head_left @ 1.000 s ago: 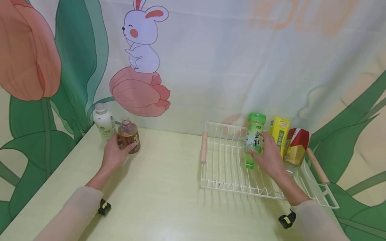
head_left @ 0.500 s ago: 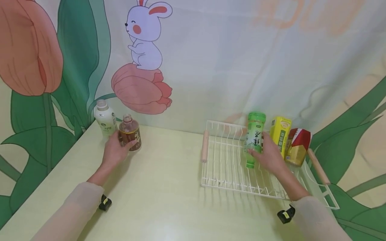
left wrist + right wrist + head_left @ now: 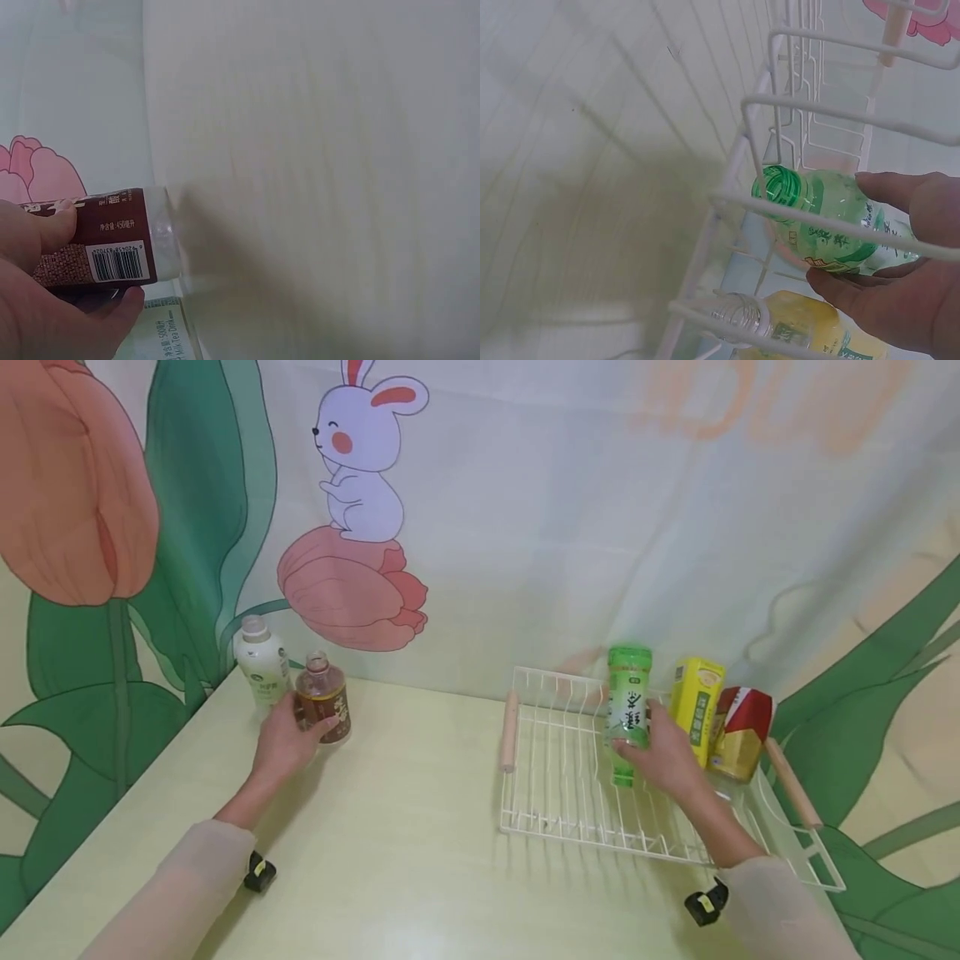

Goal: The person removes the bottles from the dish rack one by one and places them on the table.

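My left hand (image 3: 283, 745) grips a bottle (image 3: 324, 687) with a brown label, standing uncapped on the table; the left wrist view shows the thumb and fingers around its brown label (image 3: 120, 236). Just behind it stands a white and pale green bottle (image 3: 264, 670), also uncapped. On the right, my right hand (image 3: 666, 756) holds a green plastic bottle (image 3: 628, 689) neck down in a white wire rack. The open green neck (image 3: 776, 187) lies near the rack's wires in the right wrist view.
The white wire rack (image 3: 570, 841) has wooden handles, one of them the left handle (image 3: 509, 731). A yellow bottle (image 3: 697, 706) and a red and gold bottle (image 3: 741, 735) lean at its right end. A printed curtain (image 3: 480, 527) hangs behind the table.
The green bottle's base has shifted slightly left, and the bottle leans less to the right, still in my right hand. My left hand keeps its grip on the brown-labelled bottle.
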Demonstrator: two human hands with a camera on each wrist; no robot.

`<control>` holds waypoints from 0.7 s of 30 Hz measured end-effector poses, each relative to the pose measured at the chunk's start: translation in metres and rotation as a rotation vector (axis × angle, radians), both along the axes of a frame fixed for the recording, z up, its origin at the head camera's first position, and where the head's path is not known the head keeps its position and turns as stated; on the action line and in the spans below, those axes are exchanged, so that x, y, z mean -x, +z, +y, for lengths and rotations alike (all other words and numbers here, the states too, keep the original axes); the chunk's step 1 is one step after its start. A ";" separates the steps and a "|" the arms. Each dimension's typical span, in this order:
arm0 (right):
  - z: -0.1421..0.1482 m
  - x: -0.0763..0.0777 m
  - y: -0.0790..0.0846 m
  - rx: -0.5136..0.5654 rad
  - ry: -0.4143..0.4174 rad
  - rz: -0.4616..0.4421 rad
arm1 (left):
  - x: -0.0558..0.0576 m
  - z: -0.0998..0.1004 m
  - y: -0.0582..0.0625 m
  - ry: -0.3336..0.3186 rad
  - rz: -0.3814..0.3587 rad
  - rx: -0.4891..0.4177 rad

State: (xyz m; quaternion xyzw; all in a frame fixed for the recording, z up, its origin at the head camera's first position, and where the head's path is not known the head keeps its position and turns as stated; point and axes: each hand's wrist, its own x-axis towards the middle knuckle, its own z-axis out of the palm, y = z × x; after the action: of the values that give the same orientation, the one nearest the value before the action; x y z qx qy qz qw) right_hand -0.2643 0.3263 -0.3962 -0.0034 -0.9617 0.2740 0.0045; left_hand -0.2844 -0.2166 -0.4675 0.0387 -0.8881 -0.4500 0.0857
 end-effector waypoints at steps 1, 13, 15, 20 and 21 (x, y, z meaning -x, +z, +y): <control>-0.001 0.000 0.000 -0.002 0.001 0.005 | 0.000 -0.001 0.000 0.000 0.001 0.002; -0.002 0.002 -0.015 0.029 0.014 0.090 | -0.003 -0.002 -0.005 0.023 0.000 0.008; -0.002 0.002 -0.016 0.021 0.016 0.101 | -0.004 -0.002 -0.004 0.023 0.006 0.007; -0.001 0.001 -0.016 -0.007 0.017 0.105 | -0.003 0.000 -0.003 0.015 0.037 -0.002; 0.000 0.001 -0.016 -0.012 0.015 0.100 | -0.003 0.001 -0.003 0.014 0.037 -0.004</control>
State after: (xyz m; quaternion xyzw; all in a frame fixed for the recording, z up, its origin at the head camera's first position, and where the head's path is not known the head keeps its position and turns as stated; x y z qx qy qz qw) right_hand -0.2651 0.3259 -0.4119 0.0174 -0.9619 0.2681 0.0508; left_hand -0.2811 -0.2158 -0.4705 0.0366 -0.8852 -0.4517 0.1049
